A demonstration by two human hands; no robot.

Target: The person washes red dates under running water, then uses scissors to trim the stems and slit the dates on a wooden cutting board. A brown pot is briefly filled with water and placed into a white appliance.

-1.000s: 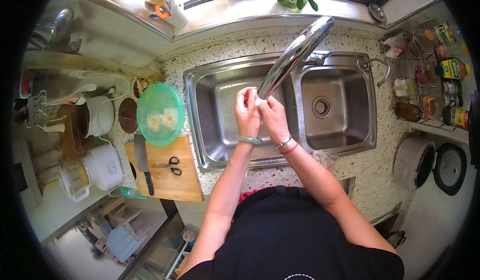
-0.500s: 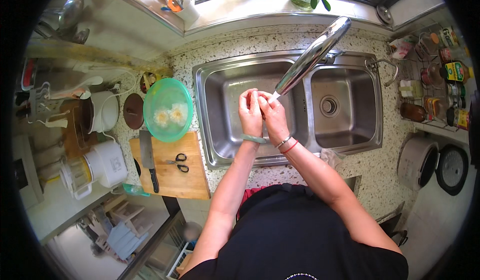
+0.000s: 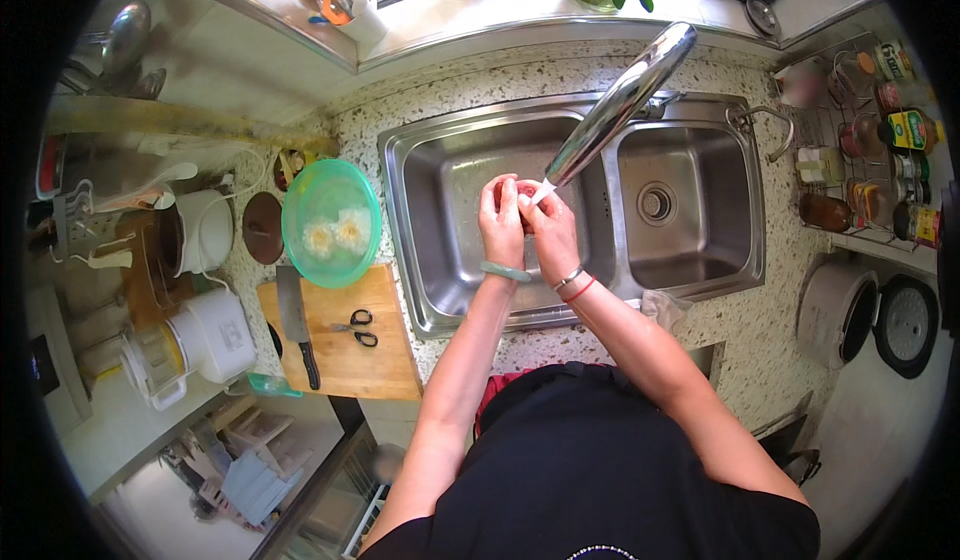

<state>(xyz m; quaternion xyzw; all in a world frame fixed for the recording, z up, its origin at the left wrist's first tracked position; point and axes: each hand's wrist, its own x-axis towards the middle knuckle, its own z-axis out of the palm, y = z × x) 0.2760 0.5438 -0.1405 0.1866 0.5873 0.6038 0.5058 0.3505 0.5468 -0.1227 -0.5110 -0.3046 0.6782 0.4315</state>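
Over the large left sink basin (image 3: 455, 180), my left hand (image 3: 501, 222) and my right hand (image 3: 553, 232) are cupped together with fingers curled. Water (image 3: 543, 192) runs from the chrome faucet (image 3: 622, 102) onto the fingers of my right hand. Between the hands a small patch of something reddish (image 3: 527, 189) shows; the fingers hide most of it, so its kind is unclear. A green bangle sits on my left wrist, a metal bangle and a red cord on my right.
Left of the sink stands a green bowl (image 3: 374, 210) with two pale clumps inside. Nearer lies a wooden cutting board (image 3: 385, 373) with a knife (image 3: 296, 320) and scissors (image 3: 360, 328). The smaller basin (image 3: 690, 245) is on the right, beside a rack of jars (image 3: 850, 150).
My cupped hands stay together under the running water, and the reddish thing between them now shows more. The whole view has shifted slightly.
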